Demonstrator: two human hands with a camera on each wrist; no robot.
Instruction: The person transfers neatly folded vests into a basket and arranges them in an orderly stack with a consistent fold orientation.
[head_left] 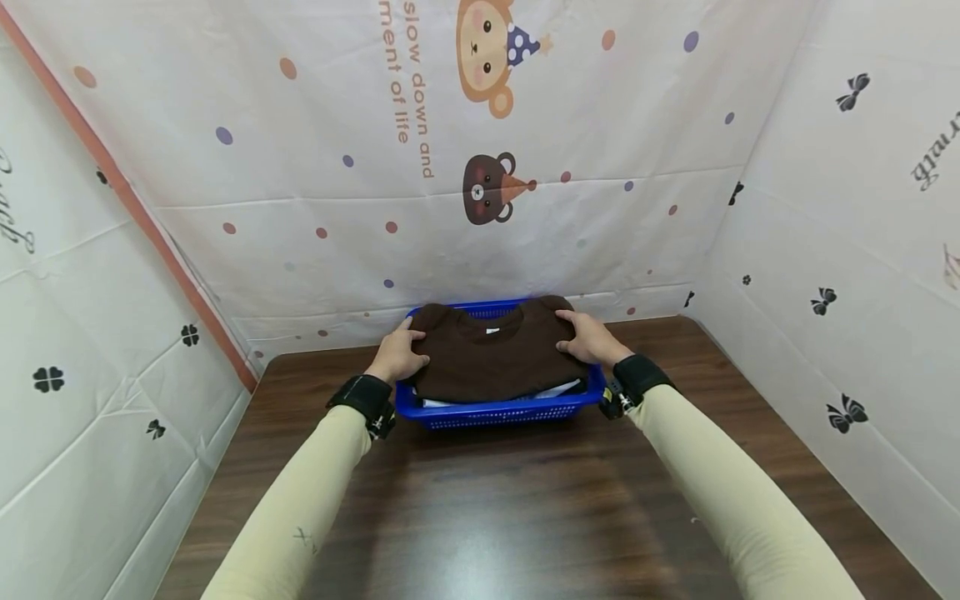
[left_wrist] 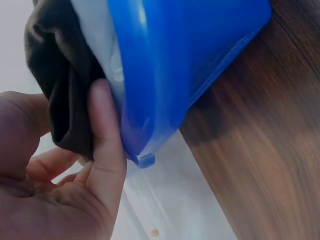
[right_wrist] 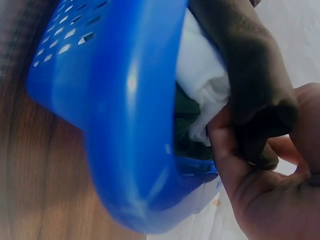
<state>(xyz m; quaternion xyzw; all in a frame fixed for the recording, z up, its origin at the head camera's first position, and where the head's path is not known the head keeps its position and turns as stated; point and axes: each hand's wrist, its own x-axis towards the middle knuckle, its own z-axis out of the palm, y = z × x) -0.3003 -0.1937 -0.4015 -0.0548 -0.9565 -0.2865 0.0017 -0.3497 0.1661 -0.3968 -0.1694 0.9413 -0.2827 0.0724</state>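
Note:
A folded dark brown shirt [head_left: 491, 358] lies on top of a blue plastic basket [head_left: 502, 412], its collar toward the wall. My left hand [head_left: 397, 354] grips the shirt's left side, thumb above and fingers beneath the folded edge, as the left wrist view shows. On the opposite side my right hand [head_left: 592, 340] holds the shirt in the same way. Under it in the basket are a white cloth [right_wrist: 200, 65] and a dark green cloth [right_wrist: 187, 120], partly hidden by the shirt and the basket rim.
The basket stands on a dark wooden table [head_left: 480, 508], near its far edge. White printed sheets hang behind the table [head_left: 360, 250] and along both sides. Each wrist wears a black strap [head_left: 641, 377] with a small device.

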